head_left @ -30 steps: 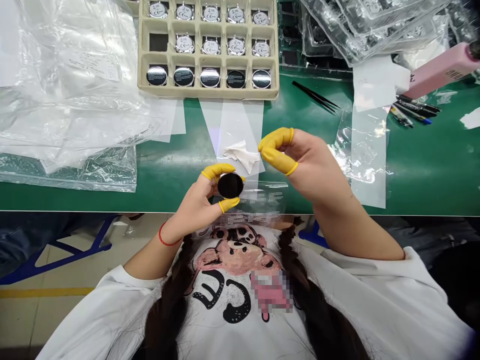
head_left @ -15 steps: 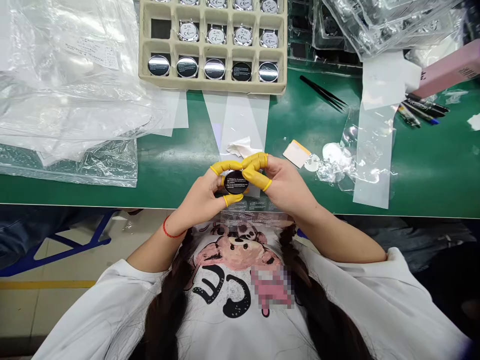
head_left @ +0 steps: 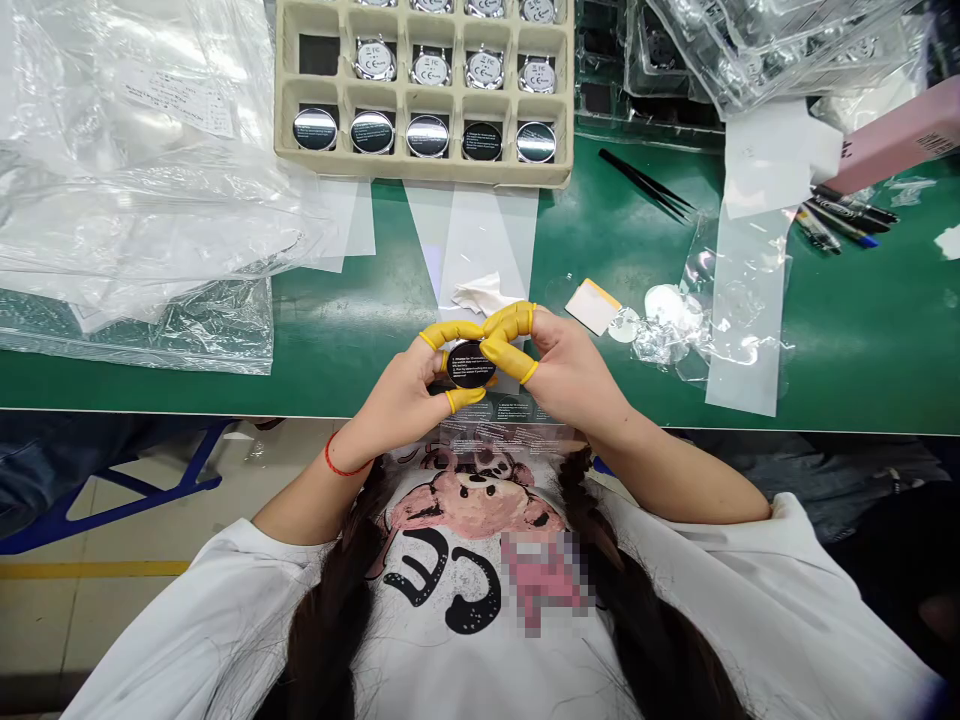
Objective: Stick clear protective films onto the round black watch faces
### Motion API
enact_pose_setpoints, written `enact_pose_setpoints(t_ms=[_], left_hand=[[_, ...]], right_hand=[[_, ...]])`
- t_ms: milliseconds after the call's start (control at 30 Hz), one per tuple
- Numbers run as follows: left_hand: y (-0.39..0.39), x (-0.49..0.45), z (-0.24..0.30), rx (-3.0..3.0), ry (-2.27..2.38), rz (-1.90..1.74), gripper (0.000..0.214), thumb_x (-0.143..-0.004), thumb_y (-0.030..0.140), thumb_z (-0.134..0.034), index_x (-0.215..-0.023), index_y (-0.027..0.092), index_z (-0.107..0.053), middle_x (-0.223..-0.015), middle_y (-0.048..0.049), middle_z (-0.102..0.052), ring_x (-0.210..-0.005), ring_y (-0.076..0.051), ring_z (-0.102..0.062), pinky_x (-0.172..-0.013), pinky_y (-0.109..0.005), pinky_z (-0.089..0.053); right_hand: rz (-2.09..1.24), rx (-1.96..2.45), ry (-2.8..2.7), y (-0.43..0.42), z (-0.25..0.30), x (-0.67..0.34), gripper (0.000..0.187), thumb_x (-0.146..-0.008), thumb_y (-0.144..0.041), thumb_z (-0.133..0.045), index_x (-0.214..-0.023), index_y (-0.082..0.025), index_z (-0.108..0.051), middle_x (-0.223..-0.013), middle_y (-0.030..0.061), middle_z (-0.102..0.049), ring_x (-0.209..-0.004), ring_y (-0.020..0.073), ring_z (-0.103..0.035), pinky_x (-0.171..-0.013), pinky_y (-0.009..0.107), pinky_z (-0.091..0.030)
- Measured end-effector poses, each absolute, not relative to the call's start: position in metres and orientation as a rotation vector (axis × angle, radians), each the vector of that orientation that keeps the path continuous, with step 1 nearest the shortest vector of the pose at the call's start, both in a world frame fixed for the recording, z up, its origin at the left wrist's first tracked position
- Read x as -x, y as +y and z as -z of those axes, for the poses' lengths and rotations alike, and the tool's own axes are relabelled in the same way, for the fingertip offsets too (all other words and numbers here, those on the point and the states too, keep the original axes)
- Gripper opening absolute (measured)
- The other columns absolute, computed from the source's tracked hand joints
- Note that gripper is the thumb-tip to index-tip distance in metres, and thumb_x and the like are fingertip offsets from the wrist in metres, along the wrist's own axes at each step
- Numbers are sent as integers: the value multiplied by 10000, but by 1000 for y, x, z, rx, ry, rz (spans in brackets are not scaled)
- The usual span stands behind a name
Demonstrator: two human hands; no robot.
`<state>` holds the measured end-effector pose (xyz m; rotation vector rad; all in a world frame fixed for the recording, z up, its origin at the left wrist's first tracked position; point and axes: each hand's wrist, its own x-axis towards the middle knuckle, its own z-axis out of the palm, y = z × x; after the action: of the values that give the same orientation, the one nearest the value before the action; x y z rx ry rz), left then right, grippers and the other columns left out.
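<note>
My left hand (head_left: 394, 398), its fingertips in yellow finger cots, grips a round black-faced disc (head_left: 471, 364) by its rim. Small white print shows on the disc's face, which seems covered by a clear printed film (head_left: 495, 408). My right hand (head_left: 570, 375) comes in from the right, and its cots pinch together at the disc's upper right edge. Those fingertips hide that part of the disc. Just above them lies a crumpled white tissue (head_left: 484, 295) on a translucent sheet (head_left: 480, 240).
A pulp tray (head_left: 420, 170) of round silver and black discs stands ahead. Black tweezers (head_left: 645, 187), a small card (head_left: 592, 306) and film scraps (head_left: 667, 315) lie right on the green mat (head_left: 352, 340). Plastic bags (head_left: 127, 200) heap left; pens (head_left: 844, 225) and a pink box (head_left: 900, 140) sit right.
My right hand has moved left from beside the disc to its upper right edge. Print now shows on the disc's face. The card and film scraps have come into view on the mat.
</note>
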<state>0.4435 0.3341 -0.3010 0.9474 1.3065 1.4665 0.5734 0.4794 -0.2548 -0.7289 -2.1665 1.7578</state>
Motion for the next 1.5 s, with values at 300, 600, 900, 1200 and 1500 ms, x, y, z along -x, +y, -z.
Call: enact_pose_setpoints(t_ms=[300, 600, 900, 1200, 1500], left_hand=[[334, -444, 301, -919, 1310, -1465, 531, -829, 242, -817, -1290, 204, -556, -1097, -50, -739, -914, -147, -746, -830, -249, -599], [333, -444, 300, -906, 1309, -1466, 530, -833, 227, -817, -1287, 199, -545, -1069, -41, -751, -911, -139, -759, -833, -231, -599], [334, -444, 300, -896, 1295, -1479, 511, -831, 219, -815, -1266, 207, -546, -1067, -44, -760, -918, -153, -769, -830, -248, -606], [334, -442, 299, -925, 1287, -1403, 482, -889, 219, -748, -1307, 209, -509, -1021, -59, -785, -989, -196, -784, -852, -300, -610], [335, -444, 300, -902, 1307, -1395, 496, -869, 224, -772, -1295, 192, -520, -1003, -62, -782, -963, -198, -781, -855, -307, -607]], right_hand=[[-1626, 677, -2217, 477, 255, -574, 140, -876, -295, -689, -785, -201, -643, -943, 35, -731, -935, 162, -646, -901, 339, -507], [-1487, 626, -2265, 476, 256, -574, 126, -894, -277, -661, -791, -208, -639, -941, 23, -744, -948, 174, -659, -932, 363, -495], [-1154, 515, -2411, 483, 255, -580, 147, -941, -363, -642, -896, -224, -660, -985, 44, -747, -970, 213, -657, -935, 406, -474], [-417, 1147, -2605, 570, 290, -645, 425, -722, -421, -875, -996, -172, -668, -1009, 147, -623, -753, 204, -486, -714, 385, -405], [-764, 909, -2459, 506, 267, -625, 116, -976, -292, -585, -1047, -248, -666, -1003, 64, -662, -826, 190, -602, -708, 334, -476]])
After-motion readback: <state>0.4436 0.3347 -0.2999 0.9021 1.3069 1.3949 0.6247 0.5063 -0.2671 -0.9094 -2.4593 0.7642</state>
